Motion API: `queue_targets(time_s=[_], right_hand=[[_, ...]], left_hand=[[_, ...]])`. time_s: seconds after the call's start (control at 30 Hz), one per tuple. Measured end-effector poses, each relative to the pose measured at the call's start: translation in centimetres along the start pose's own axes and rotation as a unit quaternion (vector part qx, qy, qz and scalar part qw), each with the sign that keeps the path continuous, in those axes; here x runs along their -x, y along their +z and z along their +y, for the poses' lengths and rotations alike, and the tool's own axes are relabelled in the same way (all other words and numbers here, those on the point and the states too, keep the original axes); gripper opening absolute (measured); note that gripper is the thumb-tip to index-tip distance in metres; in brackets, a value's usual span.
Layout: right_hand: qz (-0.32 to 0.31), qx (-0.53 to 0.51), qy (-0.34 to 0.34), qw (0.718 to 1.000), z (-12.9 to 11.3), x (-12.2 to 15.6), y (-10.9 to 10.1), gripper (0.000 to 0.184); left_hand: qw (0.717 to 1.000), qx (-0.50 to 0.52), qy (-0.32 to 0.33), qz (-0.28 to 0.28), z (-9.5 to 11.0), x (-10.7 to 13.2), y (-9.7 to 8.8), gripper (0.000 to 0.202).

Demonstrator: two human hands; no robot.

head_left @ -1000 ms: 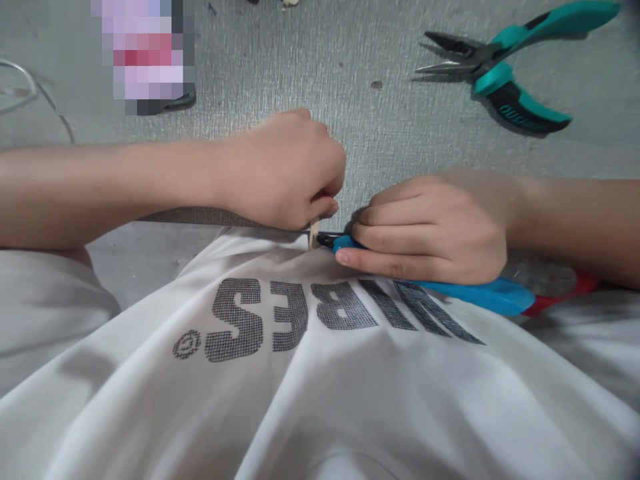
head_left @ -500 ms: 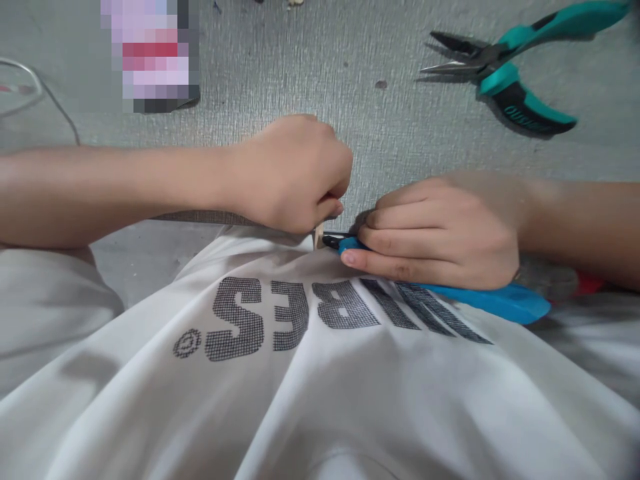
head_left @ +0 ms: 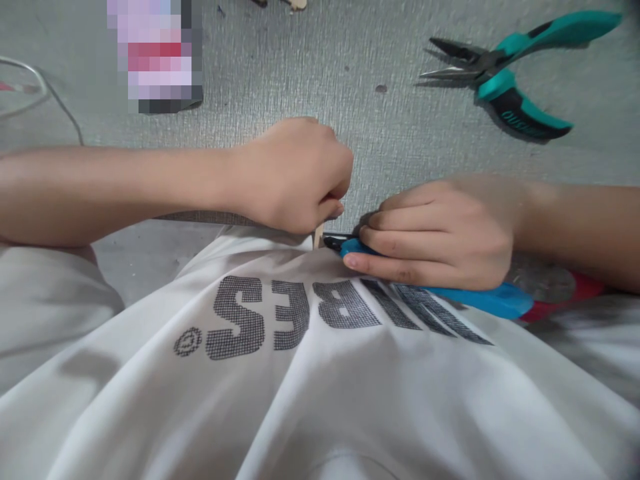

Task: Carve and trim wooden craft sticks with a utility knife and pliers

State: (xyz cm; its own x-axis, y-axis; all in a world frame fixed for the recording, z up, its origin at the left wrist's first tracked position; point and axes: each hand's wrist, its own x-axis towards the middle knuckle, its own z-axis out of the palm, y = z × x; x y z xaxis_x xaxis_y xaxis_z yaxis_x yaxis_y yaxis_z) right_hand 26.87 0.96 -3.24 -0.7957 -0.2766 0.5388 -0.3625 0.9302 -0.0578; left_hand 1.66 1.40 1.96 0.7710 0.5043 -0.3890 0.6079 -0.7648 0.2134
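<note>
My left hand (head_left: 300, 170) is closed in a fist at the table's near edge, knuckles up. From under its fingers a thin, flat wooden stick (head_left: 319, 236) pokes down against the shirt; the rest of it is hidden by the fist. To the right, my right hand (head_left: 440, 233) wraps around blue-handled cutters (head_left: 500, 301), fingers lying over the handles. The cutters' dark jaws point left and meet the stick's side. Whether the blades are closed on the wood, I cannot tell.
Long-nose pliers (head_left: 493, 63) with teal and black handles lie spread at the upper right of the grey textured table (head_left: 300, 73). A blurred-out object (head_left: 155, 60) is at upper left, beside a cable (head_left: 65, 110). A clear and red item (head_left: 555, 287) sits behind my right wrist.
The far end of the cutters' blue handle has shifted slightly left, toward my right palm, and more of the red item shows. My left hand and the stick stay almost still.
</note>
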Motion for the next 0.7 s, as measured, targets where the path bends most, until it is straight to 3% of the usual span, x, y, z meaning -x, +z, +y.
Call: queue_targets(time_s=[0.1, 0.2, 0.27, 0.37, 0.5, 0.63, 0.7], right_hand=[[-0.022, 0.029, 0.017, 0.999, -0.4, -0.4, -1.6, 0.025], [0.009, 0.062, 0.088, 0.994, -0.8, 0.0, -2.6, 0.006], [0.022, 0.070, 0.153, 0.986, -0.8, 0.6, -2.8, 0.017], [0.037, 0.096, 0.216, 0.971, -0.3, 1.2, -2.6, 0.032], [0.118, 0.099, 0.258, 0.954, 0.0, 1.0, -2.1, 0.026], [0.127, 0.054, 0.360, 0.923, -0.7, -0.1, -1.6, 0.017], [0.136, 0.051, 0.360, 0.922, -0.8, -0.5, -1.0, 0.017]], left_hand=[[1.000, 0.018, -0.003, 0.002, 0.0, 0.0, -0.2, 0.036], [0.999, 0.034, -0.024, 0.009, -0.4, 0.1, -0.5, 0.032], [0.998, 0.047, -0.048, 0.008, -1.2, 0.1, -0.7, 0.031], [0.994, 0.081, -0.062, 0.024, -3.1, 0.1, -0.6, 0.039], [0.990, 0.112, -0.052, 0.069, -5.0, 0.1, 0.2, 0.052], [0.988, 0.100, -0.084, 0.088, -4.6, 0.4, 0.9, 0.053], [0.986, 0.092, -0.092, 0.108, -4.1, 0.5, 1.1, 0.049]])
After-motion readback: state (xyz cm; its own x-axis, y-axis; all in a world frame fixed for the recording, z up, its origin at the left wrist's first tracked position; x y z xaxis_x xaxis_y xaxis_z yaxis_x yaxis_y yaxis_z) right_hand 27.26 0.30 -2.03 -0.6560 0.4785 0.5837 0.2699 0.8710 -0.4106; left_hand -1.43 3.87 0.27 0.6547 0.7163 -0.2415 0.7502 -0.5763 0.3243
